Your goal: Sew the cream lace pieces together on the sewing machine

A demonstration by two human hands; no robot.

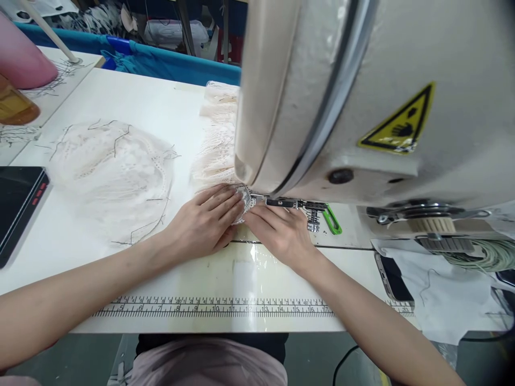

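A strip of pale, gathered lace fabric runs along the left side of the sewing machine head and ends under my hands. My left hand lies flat on its near end, fingers stretched and close together. Just right of it, my right hand has its fingers bent together at the white lace edge, close to the needle area. The machine head and attachment hide its fingertips. A metal attachment with a spring sits beyond the right hand.
A crumpled sheer lace piece with loose threads lies left. A black device, pink thread cone and amber cone stand farther left. Green thread snips, a phone and white cloth lie right. A ruler strip edges the table.
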